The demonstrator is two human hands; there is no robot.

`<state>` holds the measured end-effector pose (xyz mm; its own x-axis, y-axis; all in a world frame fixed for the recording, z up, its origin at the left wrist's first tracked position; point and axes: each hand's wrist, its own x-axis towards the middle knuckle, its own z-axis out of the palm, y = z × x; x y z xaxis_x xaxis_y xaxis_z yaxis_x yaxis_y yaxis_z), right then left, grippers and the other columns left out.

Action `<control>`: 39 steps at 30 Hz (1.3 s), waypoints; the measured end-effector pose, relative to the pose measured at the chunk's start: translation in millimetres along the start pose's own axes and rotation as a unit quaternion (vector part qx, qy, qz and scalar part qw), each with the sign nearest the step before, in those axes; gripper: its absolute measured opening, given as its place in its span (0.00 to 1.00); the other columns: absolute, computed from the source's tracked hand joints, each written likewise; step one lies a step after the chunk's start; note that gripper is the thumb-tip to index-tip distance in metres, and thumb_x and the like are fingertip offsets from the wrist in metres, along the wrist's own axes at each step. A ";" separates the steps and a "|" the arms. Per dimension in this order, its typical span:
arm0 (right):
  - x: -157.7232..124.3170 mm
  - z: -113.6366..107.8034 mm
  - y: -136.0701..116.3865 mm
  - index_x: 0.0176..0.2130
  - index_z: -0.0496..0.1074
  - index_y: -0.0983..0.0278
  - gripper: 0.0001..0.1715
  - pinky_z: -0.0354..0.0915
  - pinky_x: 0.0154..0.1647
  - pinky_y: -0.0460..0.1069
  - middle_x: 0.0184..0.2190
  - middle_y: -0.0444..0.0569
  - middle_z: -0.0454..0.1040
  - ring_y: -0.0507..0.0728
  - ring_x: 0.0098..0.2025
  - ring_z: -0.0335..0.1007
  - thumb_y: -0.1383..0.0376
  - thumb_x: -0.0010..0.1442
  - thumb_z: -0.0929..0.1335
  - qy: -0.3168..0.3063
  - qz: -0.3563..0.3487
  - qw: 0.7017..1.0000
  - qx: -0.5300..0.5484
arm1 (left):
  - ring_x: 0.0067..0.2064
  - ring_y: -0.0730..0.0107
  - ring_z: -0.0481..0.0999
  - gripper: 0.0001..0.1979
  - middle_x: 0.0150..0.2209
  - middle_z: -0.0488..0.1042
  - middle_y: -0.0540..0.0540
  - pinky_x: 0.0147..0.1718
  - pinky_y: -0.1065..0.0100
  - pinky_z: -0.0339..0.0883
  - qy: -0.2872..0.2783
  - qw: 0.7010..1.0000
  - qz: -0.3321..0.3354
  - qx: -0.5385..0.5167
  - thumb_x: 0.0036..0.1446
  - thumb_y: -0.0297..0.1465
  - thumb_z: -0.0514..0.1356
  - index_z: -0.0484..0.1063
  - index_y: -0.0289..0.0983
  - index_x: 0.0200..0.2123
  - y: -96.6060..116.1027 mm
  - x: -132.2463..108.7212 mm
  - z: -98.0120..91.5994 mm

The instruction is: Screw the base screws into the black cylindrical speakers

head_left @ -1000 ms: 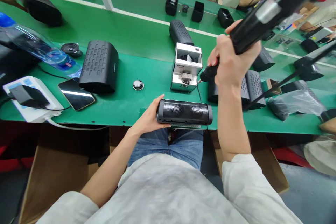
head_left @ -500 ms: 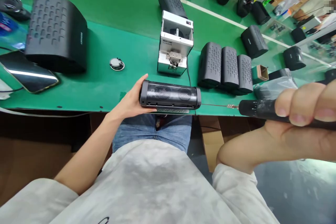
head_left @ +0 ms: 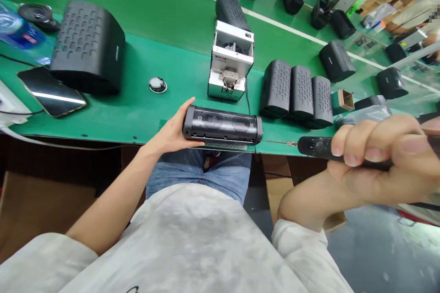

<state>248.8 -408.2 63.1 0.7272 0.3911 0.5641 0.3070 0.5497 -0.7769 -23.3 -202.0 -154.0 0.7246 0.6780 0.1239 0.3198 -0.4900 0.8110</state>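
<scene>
My left hand (head_left: 175,130) is closed around the left end of a black speaker housing (head_left: 223,124) with two round perforated grilles, lying lengthwise at the front edge of the bench. My right hand (head_left: 381,155) grips a black electric screwdriver (head_left: 316,145), held level at the right. Its long thin bit points left, and the tip meets the right end of the housing; whether it sits in a screw I cannot tell. Just behind the housing stands a white screw feeder (head_left: 228,62). A small round silver-rimmed part (head_left: 158,85) lies on the green mat to the left.
A large black speaker (head_left: 88,48), a phone (head_left: 53,91) and a blue-labelled bottle (head_left: 24,32) are at the left. Three black speakers (head_left: 295,94) stand in a row at the right. Other people work across the conveyor belt (head_left: 165,4).
The screwdriver and my right hand have shifted left, the bit staying at the housing's right end. My left hand and the housing keep their place. The view has tilted slightly.
</scene>
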 end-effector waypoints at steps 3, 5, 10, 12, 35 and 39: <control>-0.6 14.5 8.8 0.39 0.71 0.57 0.16 0.49 0.15 0.51 0.20 0.34 0.60 0.50 0.17 0.47 0.72 0.50 0.69 -0.017 -0.052 0.998 0.002 | 0.70 0.36 0.79 0.73 0.74 0.71 0.31 0.73 0.46 0.73 -0.006 1.000 -0.011 -0.002 0.51 0.53 0.82 0.44 0.38 0.86 0.6 -1.8 0.0; -4.3 20.4 17.9 0.41 0.72 0.59 0.15 0.54 0.17 0.51 0.23 0.36 0.63 0.50 0.17 0.53 0.73 0.55 0.72 -0.052 -0.024 0.998 0.001 | 0.71 0.36 0.79 0.72 0.75 0.70 0.30 0.73 0.46 0.73 -0.006 1.000 -0.008 -0.010 0.51 0.51 0.82 0.44 0.38 0.86 0.4 -3.4 0.2; -14.2 10.1 50.1 0.43 0.71 0.59 0.14 0.61 0.20 0.49 0.25 0.38 0.68 0.51 0.19 0.64 0.71 0.65 0.77 -0.175 0.061 0.982 0.017 | 0.74 0.34 0.75 0.67 0.76 0.67 0.27 0.76 0.42 0.68 0.003 1.000 0.013 -0.018 0.53 0.46 0.83 0.48 0.39 0.84 -1.7 -7.2 1.0; -16.8 3.4 58.1 0.43 0.70 0.58 0.14 0.60 0.20 0.48 0.24 0.36 0.66 0.50 0.19 0.62 0.72 0.66 0.76 -0.170 0.051 0.984 0.032 | 0.74 0.35 0.75 0.66 0.76 0.68 0.28 0.77 0.41 0.68 -0.001 1.000 0.012 -0.019 0.54 0.46 0.83 0.49 0.41 0.84 -2.8 -8.1 1.0; -18.1 5.1 62.9 0.44 0.73 0.60 0.07 0.63 0.20 0.44 0.26 0.40 0.71 0.49 0.19 0.64 0.65 0.71 0.75 -0.207 0.046 0.975 0.068 | 0.70 0.38 0.81 0.62 0.76 0.70 0.34 0.72 0.40 0.74 0.003 1.000 -0.023 0.015 0.62 0.50 0.73 0.40 0.48 0.86 -8.8 -10.1 -2.7; 5.0 -14.9 36.5 0.46 0.74 0.55 0.12 0.60 0.16 0.45 0.22 0.36 0.67 0.50 0.16 0.60 0.62 0.66 0.78 -0.168 0.024 0.980 0.107 | 0.68 0.39 0.82 0.57 0.72 0.74 0.36 0.71 0.42 0.75 0.031 0.999 -0.006 0.024 0.60 0.50 0.73 0.50 0.48 0.84 5.7 -10.6 -1.1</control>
<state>272.8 -397.2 33.4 0.4832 0.6210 0.6171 0.1167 0.6529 -0.7484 -29.9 -211.3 -150.0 0.6820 0.7156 0.1510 0.3579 -0.5066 0.7844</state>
